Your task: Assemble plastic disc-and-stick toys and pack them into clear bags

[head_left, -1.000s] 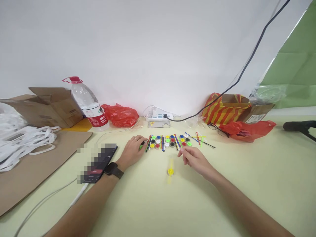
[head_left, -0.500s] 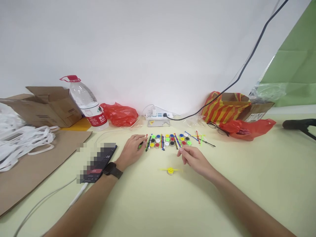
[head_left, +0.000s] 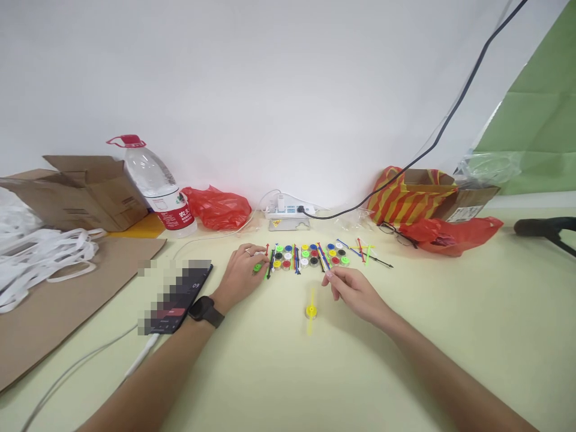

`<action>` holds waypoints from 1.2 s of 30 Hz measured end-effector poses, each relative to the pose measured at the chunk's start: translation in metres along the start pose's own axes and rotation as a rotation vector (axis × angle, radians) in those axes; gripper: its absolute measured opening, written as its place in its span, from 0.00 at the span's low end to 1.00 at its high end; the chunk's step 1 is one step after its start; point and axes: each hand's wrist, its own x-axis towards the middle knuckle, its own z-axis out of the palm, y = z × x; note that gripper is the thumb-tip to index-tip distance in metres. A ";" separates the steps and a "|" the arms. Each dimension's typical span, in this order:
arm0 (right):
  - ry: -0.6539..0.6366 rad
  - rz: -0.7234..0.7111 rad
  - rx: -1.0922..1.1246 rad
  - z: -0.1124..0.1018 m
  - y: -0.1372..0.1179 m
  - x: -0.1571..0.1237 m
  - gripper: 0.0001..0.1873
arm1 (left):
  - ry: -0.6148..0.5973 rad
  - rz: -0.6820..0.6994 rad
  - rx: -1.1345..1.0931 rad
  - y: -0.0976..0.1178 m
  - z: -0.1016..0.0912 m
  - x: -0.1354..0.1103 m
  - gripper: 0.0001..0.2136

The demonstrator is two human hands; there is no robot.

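Note:
A small spinner (head_left: 311,311) with a yellow arrow on a round base stands on the table in front of me, its arrow blurred by turning. My right hand (head_left: 353,289) hovers just right of it, fingers loosely bent and somewhat apart, holding nothing visible. Farther left, my left hand (head_left: 243,270) rests on the table with fingers apart. Its fingertips touch or nearly touch a black arrow (head_left: 270,264), and a green round base (head_left: 257,267) sits partly under them. Beyond the hands, coloured round bases (head_left: 314,253) lie in groups, with bundles of plastic arrows (head_left: 296,259) between them.
Several loose arrows (head_left: 363,251) lie at the right. A phone (head_left: 184,300) on a cable lies by my left wrist. Behind are a water bottle (head_left: 168,207), red bags (head_left: 216,208), a power strip (head_left: 288,209), glasses (head_left: 398,235) and a striped bag (head_left: 405,201).
The spinner's yellow arrow has turned from crosswise to lengthwise. My left fingers have shifted slightly, showing more of the green base, and the black arrow has moved a little. My right hand is nearly still.

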 end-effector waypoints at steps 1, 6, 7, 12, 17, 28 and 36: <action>-0.003 -0.005 -0.001 0.000 0.000 0.000 0.23 | 0.001 -0.002 0.006 0.001 0.000 0.000 0.08; -0.027 0.004 0.012 0.001 0.002 0.000 0.25 | 0.064 -0.035 0.007 0.006 -0.004 0.001 0.07; -0.030 0.006 0.015 0.001 0.002 0.000 0.25 | 0.086 -0.048 -0.004 0.006 -0.005 0.001 0.07; -0.037 0.001 0.010 0.001 0.000 -0.001 0.25 | 0.153 -0.103 -0.097 0.006 -0.006 0.003 0.07; -0.033 0.009 0.007 0.002 -0.003 -0.002 0.25 | 0.215 -0.120 -0.204 0.007 -0.011 0.002 0.06; -0.050 -0.009 0.009 0.004 -0.002 -0.004 0.24 | 0.501 -0.376 -0.384 0.005 -0.026 0.000 0.08; -0.061 -0.131 -0.069 0.008 0.003 -0.005 0.19 | -0.047 -0.105 -0.143 0.008 -0.035 -0.003 0.16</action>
